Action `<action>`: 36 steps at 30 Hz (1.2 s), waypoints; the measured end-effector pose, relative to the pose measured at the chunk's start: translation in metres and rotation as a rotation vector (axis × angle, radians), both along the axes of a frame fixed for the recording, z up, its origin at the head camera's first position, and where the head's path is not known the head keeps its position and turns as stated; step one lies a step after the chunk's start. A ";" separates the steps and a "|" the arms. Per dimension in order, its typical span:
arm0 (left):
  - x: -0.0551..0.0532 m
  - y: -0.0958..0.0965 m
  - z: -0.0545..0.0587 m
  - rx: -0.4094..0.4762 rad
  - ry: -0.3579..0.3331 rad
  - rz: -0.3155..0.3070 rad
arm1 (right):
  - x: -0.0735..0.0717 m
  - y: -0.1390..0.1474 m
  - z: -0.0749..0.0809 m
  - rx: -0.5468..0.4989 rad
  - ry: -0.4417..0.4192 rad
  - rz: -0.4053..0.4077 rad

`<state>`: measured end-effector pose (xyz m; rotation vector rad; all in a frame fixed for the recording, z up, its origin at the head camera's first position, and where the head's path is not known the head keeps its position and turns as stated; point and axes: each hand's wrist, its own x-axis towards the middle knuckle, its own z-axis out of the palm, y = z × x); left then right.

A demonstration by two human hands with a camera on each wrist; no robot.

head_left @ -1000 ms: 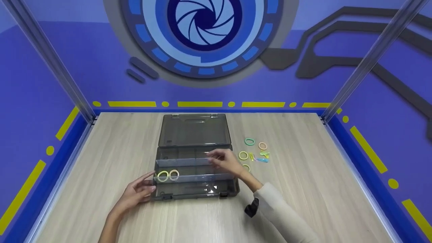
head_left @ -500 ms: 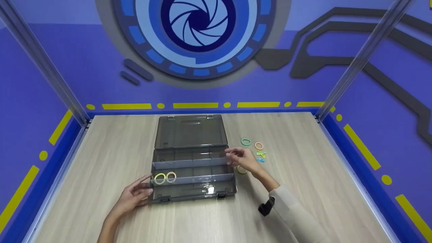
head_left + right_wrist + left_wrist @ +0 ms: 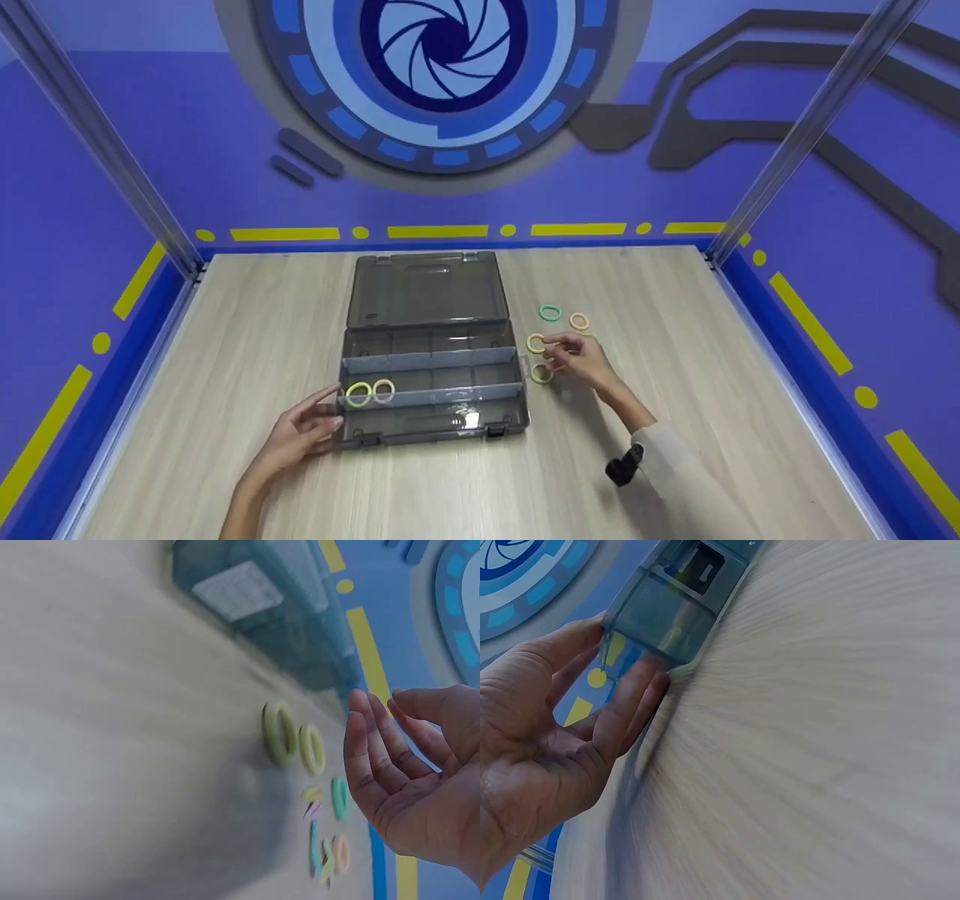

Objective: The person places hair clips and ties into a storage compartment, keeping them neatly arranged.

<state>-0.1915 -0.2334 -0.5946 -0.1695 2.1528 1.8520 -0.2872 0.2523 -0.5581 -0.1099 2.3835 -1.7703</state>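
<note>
A dark see-through organizer box (image 3: 427, 430) lies with its lid (image 3: 431, 292) folded back. Inside, a yellow hair tie (image 3: 347, 395) and a pale peach one (image 3: 394, 391) stand side by side in the middle row, at the left. The fingertips of my left hand (image 3: 296, 435) touch the box's left end. My right hand (image 3: 589, 364) hovers right of the box over loose hair ties, holding nothing, with fingers loosely bent. Beneath it in the right wrist view lie an olive hair tie (image 3: 268, 733), a yellow one (image 3: 304, 750) and small hair clips (image 3: 314, 847).
A green hair tie (image 3: 550, 319) and a peach one (image 3: 571, 322) lie farther back on the wooden table (image 3: 660, 322). In the head view my right hand covers the clips. Blue walls (image 3: 150, 150) enclose the table at the back and sides.
My right hand has moved from above the box's compartments out to the right, over the loose hair ties. The left hand stays at the box's left end. The head view has shifted slightly.
</note>
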 end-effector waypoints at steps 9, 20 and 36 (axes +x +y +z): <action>0.002 0.001 -0.001 -0.009 0.003 -0.009 | 0.010 0.020 -0.019 0.109 0.024 -0.076; 0.006 0.000 -0.003 -0.017 0.003 -0.017 | 0.013 0.015 -0.035 0.184 0.025 -0.048; 0.004 -0.002 -0.002 -0.019 0.026 -0.031 | 0.009 -0.004 -0.039 0.355 0.052 -0.129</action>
